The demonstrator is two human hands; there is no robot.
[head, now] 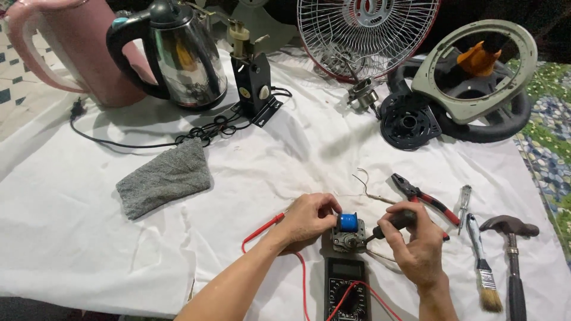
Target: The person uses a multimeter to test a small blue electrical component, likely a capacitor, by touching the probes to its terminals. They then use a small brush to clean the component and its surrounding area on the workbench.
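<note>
One motor [348, 232], two hands, one multimeter [347, 289].

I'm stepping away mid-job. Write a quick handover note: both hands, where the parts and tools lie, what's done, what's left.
Left hand: fingers steady the small motor with the blue coil.
Right hand: grips a black-handled screwdriver, tip at the motor's right side.
Motor sits at the top end of the multimeter; its red lead trails left, unheld.
Pliers, paintbrush and hammer lie to the right.
Done: motor is out on the white cloth.
Left: motor body looks unopened; whether any screw is loosened cannot be told.
</note>
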